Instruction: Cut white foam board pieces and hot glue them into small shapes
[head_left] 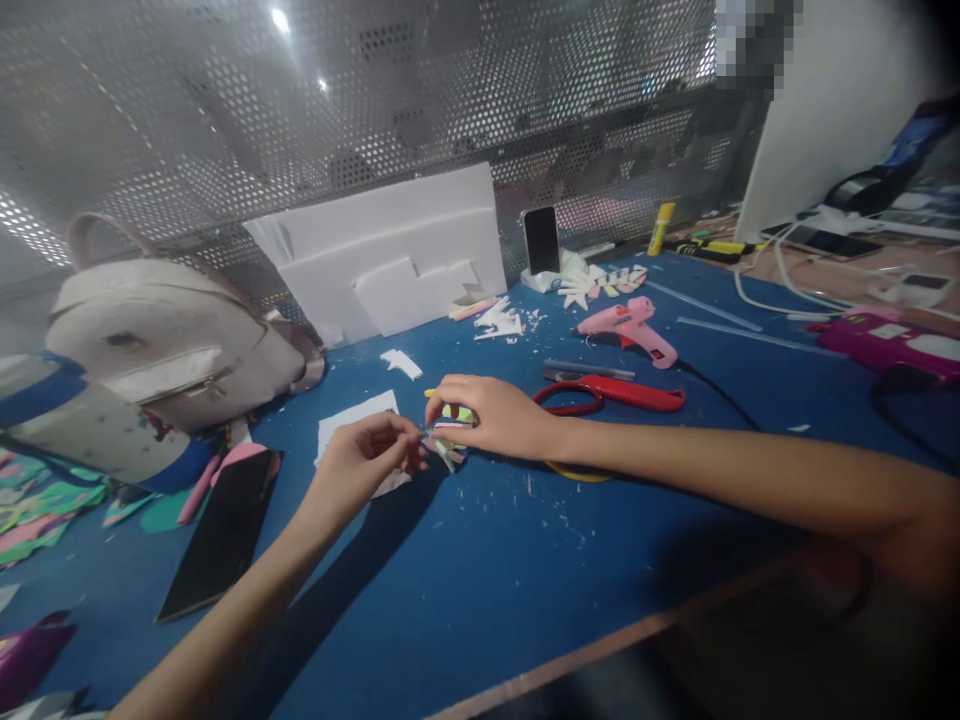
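My left hand (373,452) is closed in a pinch over a white sheet of paper (354,412); what its fingertips hold is too small to make out. Just right of it, my right hand (499,415) curls with thumb and index nearly meeting, and whatever lies between them cannot be made out. Under that palm, small yellow-green pieces (459,413) partly show, and pale strips (448,455) lie between the two hands. Beside my right wrist are a red handle loop (574,398) and a red utility knife (637,393).
Behind the hands lie a pink glue gun (628,328), white scraps (501,318) and clear glue sticks (705,305). White boards (397,240) lean on the perforated panel near a propped phone (541,240). Leftward are a backpack (165,330) and a dark phone (221,535).
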